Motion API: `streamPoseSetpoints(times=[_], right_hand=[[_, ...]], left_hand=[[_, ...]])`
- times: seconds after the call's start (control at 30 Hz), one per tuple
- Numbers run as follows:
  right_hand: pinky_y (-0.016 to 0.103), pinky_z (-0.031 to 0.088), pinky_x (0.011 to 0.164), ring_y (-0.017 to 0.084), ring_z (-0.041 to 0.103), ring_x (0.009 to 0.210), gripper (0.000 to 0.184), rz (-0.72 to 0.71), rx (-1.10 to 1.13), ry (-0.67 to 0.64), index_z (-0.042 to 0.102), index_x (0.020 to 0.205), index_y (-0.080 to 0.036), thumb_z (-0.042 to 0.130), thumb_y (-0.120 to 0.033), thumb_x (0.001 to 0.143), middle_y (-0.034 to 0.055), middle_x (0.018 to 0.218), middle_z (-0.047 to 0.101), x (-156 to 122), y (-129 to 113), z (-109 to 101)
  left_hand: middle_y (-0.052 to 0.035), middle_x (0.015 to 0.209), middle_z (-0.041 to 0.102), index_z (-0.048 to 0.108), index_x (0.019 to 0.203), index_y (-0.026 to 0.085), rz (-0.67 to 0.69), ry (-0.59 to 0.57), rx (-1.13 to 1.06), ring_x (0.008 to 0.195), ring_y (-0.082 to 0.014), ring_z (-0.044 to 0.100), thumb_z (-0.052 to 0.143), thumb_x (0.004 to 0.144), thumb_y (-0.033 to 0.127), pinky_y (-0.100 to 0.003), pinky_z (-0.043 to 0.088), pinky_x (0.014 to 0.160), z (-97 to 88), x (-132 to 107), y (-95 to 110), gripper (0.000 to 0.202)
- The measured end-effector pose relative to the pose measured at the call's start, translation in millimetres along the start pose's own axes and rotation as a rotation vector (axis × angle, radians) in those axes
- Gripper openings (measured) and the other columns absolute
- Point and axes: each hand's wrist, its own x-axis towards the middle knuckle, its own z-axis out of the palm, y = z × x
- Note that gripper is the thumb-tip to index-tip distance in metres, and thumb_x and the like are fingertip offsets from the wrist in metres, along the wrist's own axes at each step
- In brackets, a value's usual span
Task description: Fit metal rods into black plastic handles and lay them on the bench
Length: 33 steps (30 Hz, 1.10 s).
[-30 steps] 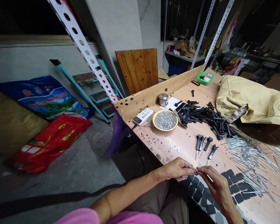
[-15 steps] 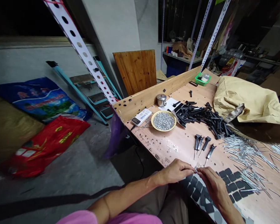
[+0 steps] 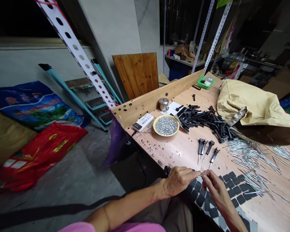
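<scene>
My left hand [image 3: 178,181] and my right hand [image 3: 214,185] meet fingertip to fingertip at the near edge of the wooden table [image 3: 190,143]. Both pinch a small metal piece between them, too small to name. Just beyond the fingers lie several assembled black-handled pins [image 3: 205,149] in a row. Small washers [image 3: 176,152] are scattered on the wood ahead of my left hand. A sheet with dark pads [image 3: 228,190] lies under my right hand.
A yellow bowl of small silver parts [image 3: 166,125] stands mid-table, with a white scale [image 3: 142,121] and a metal cup [image 3: 163,103] behind it. A pile of black handles [image 3: 203,119], loose metal pins [image 3: 253,161] and a tan sack [image 3: 253,103] lie to the right. Bags cover the floor at left.
The view has drifted right and down, so everything sits a little further left. Both hands stay pinched together at the table edge, barely moved.
</scene>
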Motion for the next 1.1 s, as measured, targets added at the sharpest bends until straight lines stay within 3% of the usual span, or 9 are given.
streamPoseSetpoints(times=[0.07,0.17,0.3,0.4,0.57,0.67,0.8,0.93,1.1], right_hand=[[0.023,0.047,0.05,0.014,0.058,0.051,0.035,0.023,0.017,0.02,0.055,0.076,-0.02,0.041,-0.049,0.089,-0.0008,0.056,0.059,-0.9,-2.6,-1.8],[0.023,0.049,0.058,0.015,0.064,0.064,0.024,-0.168,-0.121,0.116,0.062,0.083,-0.021,0.047,-0.039,0.089,0.0032,0.071,0.066,-2.4,-2.8,-7.0],[0.021,0.05,0.062,0.014,0.064,0.071,0.02,-0.526,-0.243,0.099,0.063,0.095,-0.023,0.043,-0.023,0.092,0.0048,0.082,0.067,-5.1,-1.4,-15.6],[0.022,0.051,0.064,0.013,0.064,0.073,0.021,-0.607,-0.288,0.082,0.061,0.101,-0.022,0.042,-0.019,0.092,0.0058,0.085,0.067,-6.6,-1.8,-16.9],[0.019,0.05,0.055,0.012,0.063,0.06,0.018,-0.42,-0.286,0.146,0.06,0.087,-0.021,0.043,-0.026,0.093,0.002,0.069,0.063,-6.4,-1.4,-9.8],[0.02,0.051,0.055,0.013,0.063,0.059,0.019,-0.328,-0.243,0.182,0.06,0.086,-0.021,0.045,-0.03,0.092,0.0019,0.068,0.064,-6.3,-0.9,-8.8],[0.022,0.053,0.063,0.016,0.067,0.071,0.02,-0.341,-0.148,0.14,0.066,0.089,-0.023,0.049,-0.033,0.089,0.0046,0.078,0.068,-6.5,-0.6,-14.7],[0.022,0.054,0.061,0.015,0.067,0.071,0.027,-0.241,-0.036,0.03,0.069,0.091,-0.023,0.047,-0.039,0.089,0.0054,0.078,0.069,-6.1,1.2,-21.1],[0.025,0.054,0.06,0.017,0.066,0.067,0.029,-0.1,0.045,0.069,0.071,0.084,-0.022,0.055,-0.046,0.083,0.0062,0.074,0.069,-5.1,3.1,-23.2]], left_hand=[[-0.0019,0.063,0.063,0.065,0.102,0.017,-0.037,-0.032,-0.073,0.057,-0.0101,0.06,0.038,0.093,0.019,-0.018,0.046,0.057,1.4,0.2,0.8,0.029],[-0.0041,0.071,0.065,0.069,0.097,0.016,-0.311,-0.136,-0.451,0.063,-0.0109,0.059,0.043,0.091,0.029,-0.02,0.046,0.061,0.9,3.2,0.1,0.029],[0.0063,0.047,0.04,0.068,0.097,0.011,-0.718,-0.559,-1.175,0.038,-0.0049,0.031,0.053,0.081,0.05,-0.017,0.026,0.038,-6.3,8.3,-10.9,0.045],[0.01,0.044,0.03,0.067,0.103,0.011,-0.778,-0.796,-1.373,0.035,-0.0034,0.019,0.056,0.078,0.053,-0.017,0.018,0.036,-10.9,10.2,-15.7,0.051],[-0.004,0.068,0.064,0.071,0.096,0.016,-0.551,-0.348,-0.751,0.062,-0.0121,0.056,0.051,0.086,0.033,-0.022,0.044,0.063,-10.9,10.3,2.7,0.028],[-0.0076,0.088,0.071,0.07,0.101,0.019,-0.426,-0.277,-0.527,0.08,-0.0161,0.063,0.047,0.088,0.026,-0.025,0.046,0.078,-9.7,10.9,12.3,0.027],[-0.0051,0.08,0.07,0.072,0.095,0.015,-0.593,-0.281,-0.806,0.072,-0.0133,0.062,0.054,0.083,0.024,-0.021,0.046,0.071,-9.7,15.1,10.0,0.023],[0.0053,0.046,0.045,0.071,0.094,0.006,-0.783,-0.386,-1.202,0.042,-0.0047,0.036,0.059,0.078,0.04,-0.018,0.028,0.044,-10.1,19.2,5.5,0.039],[0.0078,0.045,0.038,0.07,0.092,0.005,-0.799,-0.349,-1.333,0.04,-0.0026,0.028,0.064,0.068,0.055,-0.019,0.02,0.042,-6.6,21.6,9.3,0.056]])
